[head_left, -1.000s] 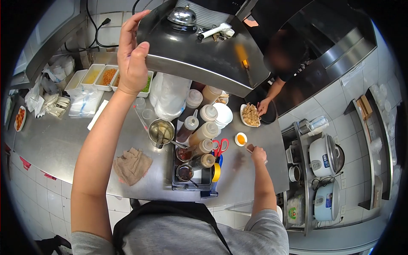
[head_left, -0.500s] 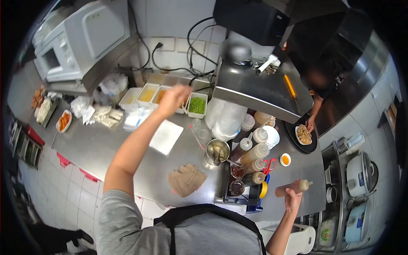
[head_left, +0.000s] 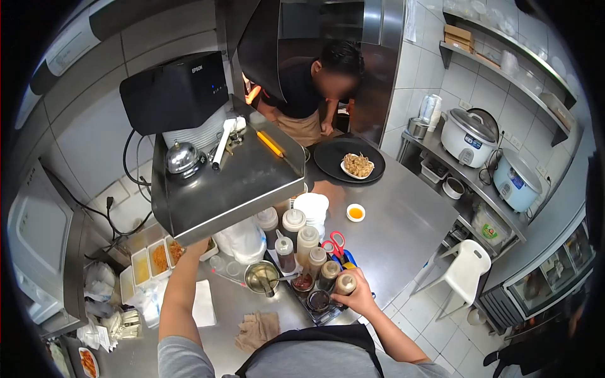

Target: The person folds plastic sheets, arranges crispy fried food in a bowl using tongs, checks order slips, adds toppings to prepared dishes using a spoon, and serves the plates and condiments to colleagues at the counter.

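My right hand (head_left: pixel 359 296) is wrapped round a squeeze bottle (head_left: pixel 345 284), at the near right corner of a black tray (head_left: pixel 307 318). Several other squeeze bottles (head_left: pixel 307 238) stand upright beside it, with small dark sauce cups (head_left: pixel 317 300) in the tray. My left forearm reaches over the counter to the topping containers (head_left: pixel 144 268), where orange shreds (head_left: pixel 160 258) show. The shelf edge hides most of my left hand (head_left: pixel 198 244), so its fingers cannot be seen. A steel pot (head_left: pixel 262 277) with a utensil in it stands between my arms.
A steel shelf (head_left: pixel 233 183) juts over the counter, carrying a bell (head_left: pixel 183 157) and a yellow marker (head_left: pixel 270 143). A black round tray (head_left: pixel 331 165) holds a bowl of food (head_left: pixel 358 166). Beyond it stands a co-worker (head_left: pixel 296 94). Red scissors (head_left: pixel 334 244) and a cloth (head_left: pixel 257 331) are nearby.
The view has swung right. My right hand has brought the squeeze bottle from the counter's right side to the black tray. My left hand has gone behind the shelf edge. The co-worker's hand has left the bowl.
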Motion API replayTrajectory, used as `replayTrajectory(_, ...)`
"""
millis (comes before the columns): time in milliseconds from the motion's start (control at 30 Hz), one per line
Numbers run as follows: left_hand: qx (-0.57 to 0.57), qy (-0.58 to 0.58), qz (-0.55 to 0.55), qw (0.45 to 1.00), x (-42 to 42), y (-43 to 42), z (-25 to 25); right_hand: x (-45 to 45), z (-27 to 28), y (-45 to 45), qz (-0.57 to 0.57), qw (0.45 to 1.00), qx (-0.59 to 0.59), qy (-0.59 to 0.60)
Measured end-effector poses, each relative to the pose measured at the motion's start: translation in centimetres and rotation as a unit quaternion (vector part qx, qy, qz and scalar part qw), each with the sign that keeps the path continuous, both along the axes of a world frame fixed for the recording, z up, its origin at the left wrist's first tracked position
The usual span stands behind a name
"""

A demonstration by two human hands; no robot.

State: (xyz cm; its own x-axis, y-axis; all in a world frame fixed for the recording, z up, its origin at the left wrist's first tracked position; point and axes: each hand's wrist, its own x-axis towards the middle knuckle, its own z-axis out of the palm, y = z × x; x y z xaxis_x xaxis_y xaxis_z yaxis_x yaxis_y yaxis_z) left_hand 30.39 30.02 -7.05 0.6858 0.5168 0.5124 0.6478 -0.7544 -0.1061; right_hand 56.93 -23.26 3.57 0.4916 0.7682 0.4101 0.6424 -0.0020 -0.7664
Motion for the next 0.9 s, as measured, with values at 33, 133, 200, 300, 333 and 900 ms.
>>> replayTrajectory(33,-0.008,-0.013,-0.001,1.000,-0.5,0.1,-0.1,0.0,0.2,0.0,-0.003,1.000,-0.020,0.004)
replayTrajectory(133,-0.160,-0.018,0.032,0.986,-1.6,-3.3,5.3,0.2,1.0,-0.5,0.007,0.997,-0.076,0.031)
replayTrajectory(200,-0.157,-0.028,0.057,0.986,-2.5,-4.3,6.6,0.9,2.0,-1.0,0.052,0.992,-0.098,0.061)
replayTrajectory(300,-0.356,-0.120,0.067,0.925,-3.6,-12.2,14.7,3.5,6.5,-3.0,0.115,0.987,-0.113,0.005)
replayTrajectory(333,-0.414,-0.134,0.066,0.898,-3.9,-14.8,16.8,4.4,8.9,-3.7,0.122,0.986,-0.112,-0.021)
replayTrajectory(900,-0.498,0.006,-0.301,0.813,32.0,-35.2,29.1,8.0,24.5,-8.6,0.648,0.570,0.494,0.111)
